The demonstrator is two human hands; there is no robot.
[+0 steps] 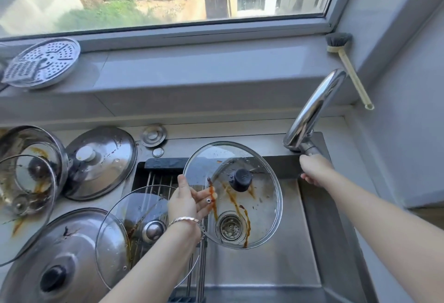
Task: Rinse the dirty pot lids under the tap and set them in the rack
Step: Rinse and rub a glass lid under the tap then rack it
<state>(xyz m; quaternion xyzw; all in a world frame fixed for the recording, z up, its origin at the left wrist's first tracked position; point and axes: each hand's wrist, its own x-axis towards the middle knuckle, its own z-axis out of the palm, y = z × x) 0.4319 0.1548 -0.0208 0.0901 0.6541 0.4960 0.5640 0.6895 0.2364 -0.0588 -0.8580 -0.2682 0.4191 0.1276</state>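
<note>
Glass lid [254,204]: round, steel-rimmed, black knob, brown sauce streaks, tilted above sink [276,266]. Left hand [187,199] fingers pinch its 9 o'clock edge. Right hand [314,170] fingers wrap chrome tap [312,110] at 2 o'clock.

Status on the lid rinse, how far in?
Done: nothing visibly; the rack holds only a second glass lid, brown-streaked. In hand: left hand grips a streaked black-knobbed glass lid over the sink, right hand grips the tap handle, no water visible. Left: rinse both, plus the steel lid, the stacked lids and the big steel lid on the counter.
</note>
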